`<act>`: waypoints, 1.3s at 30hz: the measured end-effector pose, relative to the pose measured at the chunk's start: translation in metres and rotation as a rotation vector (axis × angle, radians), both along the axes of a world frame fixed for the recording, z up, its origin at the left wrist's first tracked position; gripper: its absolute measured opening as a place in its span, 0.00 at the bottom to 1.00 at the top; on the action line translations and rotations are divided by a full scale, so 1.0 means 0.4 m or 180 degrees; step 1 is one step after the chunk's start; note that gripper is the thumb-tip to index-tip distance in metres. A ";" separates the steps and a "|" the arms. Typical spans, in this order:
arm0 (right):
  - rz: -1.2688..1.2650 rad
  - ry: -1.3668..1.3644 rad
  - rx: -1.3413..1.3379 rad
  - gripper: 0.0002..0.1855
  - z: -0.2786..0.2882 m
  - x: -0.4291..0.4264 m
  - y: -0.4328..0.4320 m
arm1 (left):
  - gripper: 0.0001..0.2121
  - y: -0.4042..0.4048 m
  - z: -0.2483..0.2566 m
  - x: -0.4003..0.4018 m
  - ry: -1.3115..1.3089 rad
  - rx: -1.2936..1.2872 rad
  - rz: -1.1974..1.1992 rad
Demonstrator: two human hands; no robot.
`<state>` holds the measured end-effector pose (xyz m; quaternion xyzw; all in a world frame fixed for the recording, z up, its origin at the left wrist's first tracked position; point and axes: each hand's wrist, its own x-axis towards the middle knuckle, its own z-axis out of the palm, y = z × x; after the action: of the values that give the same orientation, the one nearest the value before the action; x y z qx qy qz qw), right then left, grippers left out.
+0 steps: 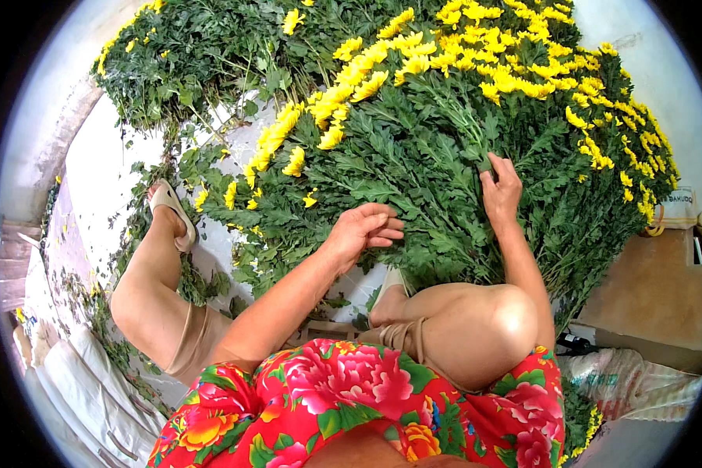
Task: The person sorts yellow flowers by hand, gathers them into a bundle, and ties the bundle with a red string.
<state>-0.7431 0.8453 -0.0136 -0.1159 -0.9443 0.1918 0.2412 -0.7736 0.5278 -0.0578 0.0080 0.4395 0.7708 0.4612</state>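
Observation:
A large heap of cut yellow chrysanthemums [409, 158] lies before me, leafy stems towards me and most blooms [474, 52] at the far side. My right hand [501, 188] is at the right of the leaves, thumb and fingers pinched on a chrysanthemum stem [474, 137] that points up and left. Over the near left edge of the foliage is my left hand [365, 231], palm turned inward and fingers apart, with nothing in it. Whether its fingertips brush the leaves I cannot tell.
A second chrysanthemum pile [210, 64] lies at the upper left. Loose leaves [196, 275] litter the floor around my sandalled foot [172, 210]. At the right are a cardboard box [655, 286] and a plastic woven sack [626, 380]. White sheeting [88, 398] lies at the lower left.

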 end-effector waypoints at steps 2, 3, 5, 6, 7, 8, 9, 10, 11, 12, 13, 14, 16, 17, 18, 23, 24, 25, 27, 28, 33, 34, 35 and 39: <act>0.0184 0.0375 -0.0154 0.18 0.034 0.028 -0.044 | 0.18 0.029 0.027 -0.019 0.0079 0.0011 -0.0120; 0.0266 0.0499 0.0008 0.19 0.048 0.039 -0.074 | 0.20 0.047 0.039 -0.026 0.0244 0.0114 -0.0116; 0.0404 0.0524 -0.0074 0.20 0.050 0.056 -0.126 | 0.24 0.083 0.063 -0.029 0.0447 0.0347 0.0000; 0.0583 0.0571 -0.0113 0.20 0.053 0.060 -0.153 | 0.24 0.100 0.068 -0.030 0.0432 0.0325 0.0027; 0.0754 0.0234 -0.0484 0.21 0.060 0.066 -0.178 | 0.24 0.115 0.071 -0.033 0.0431 0.0415 0.0413; 0.1132 0.0150 -0.0749 0.21 0.049 0.071 -0.173 | 0.25 0.138 0.076 -0.035 0.0415 0.0540 0.0774; 0.1260 -0.0276 -0.1179 0.21 0.036 0.078 -0.174 | 0.22 0.153 0.080 -0.046 0.0280 0.0696 0.0979; 0.1379 -0.0707 -0.1608 0.20 0.029 0.085 -0.175 | 0.15 0.154 0.068 -0.056 0.0027 0.0799 0.0990; 0.1434 -0.1376 -0.1876 0.25 0.044 0.082 -0.169 | 0.12 0.154 0.061 -0.061 0.0087 0.0664 0.1170; 0.1440 -0.1385 -0.1885 0.25 0.071 0.069 -0.187 | 0.09 0.150 0.063 -0.062 0.0152 0.0525 0.1343; 0.1596 -0.0985 -0.1137 0.28 0.105 0.051 -0.211 | 0.09 0.142 0.064 -0.055 0.0145 0.0515 0.1348; 0.1730 -0.0560 -0.0391 0.31 0.142 0.033 -0.230 | 0.08 0.135 0.081 -0.048 0.0234 0.0289 0.1314; 0.1750 -0.0844 -0.0881 0.36 0.211 0.002 -0.259 | 0.07 0.123 0.099 -0.036 0.0333 0.0044 0.1285; 0.1645 -0.1027 -0.0731 0.33 0.232 -0.012 -0.278 | 0.07 0.123 0.106 -0.028 0.0373 0.0031 0.1343; 0.1545 -0.1212 -0.0577 0.31 0.240 -0.025 -0.292 | 0.08 0.124 0.109 -0.023 0.0410 0.0019 0.1408; 0.1691 -0.0861 -0.1391 0.18 0.144 -0.043 -0.309 | 0.10 0.073 0.099 -0.040 0.0321 0.0164 0.1384; 0.1598 -0.0823 -0.2037 0.15 0.124 -0.041 -0.308 | 0.10 0.063 0.104 -0.039 0.0360 0.0176 0.1318; 0.1629 -0.0722 -0.2241 0.13 0.103 -0.038 -0.300 | 0.10 0.057 0.106 -0.038 0.0398 0.0191 0.1250; 0.1272 -0.0737 -0.2994 0.12 0.084 -0.030 -0.301 | 0.11 0.049 0.093 -0.040 0.0228 0.0221 0.1331; 0.0865 -0.0728 -0.3708 0.11 0.076 -0.027 -0.302 | 0.11 0.048 0.085 -0.045 0.0070 0.0279 0.1387; 0.0928 -0.0329 -0.3897 0.05 0.080 0.010 -0.277 | 0.11 0.018 0.074 -0.082 0.0040 0.0340 0.1431; 0.1228 -0.0575 -0.3555 0.05 0.100 0.031 -0.274 | 0.11 0.010 0.068 -0.096 0.0089 0.0188 0.1441; 0.1507 -0.0808 -0.3211 0.05 0.121 0.046 -0.267 | 0.12 -0.004 0.064 -0.111 0.0189 0.0263 0.1445; 0.2827 -0.2695 -0.2512 0.10 0.167 0.075 -0.287 | 0.12 -0.029 0.023 -0.117 0.0064 -0.0162 0.1249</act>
<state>-0.7130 0.7305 0.0534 0.1356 -0.7751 0.5365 -0.3050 -0.8205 0.5160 -0.0484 -0.0817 0.4565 0.8344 0.2978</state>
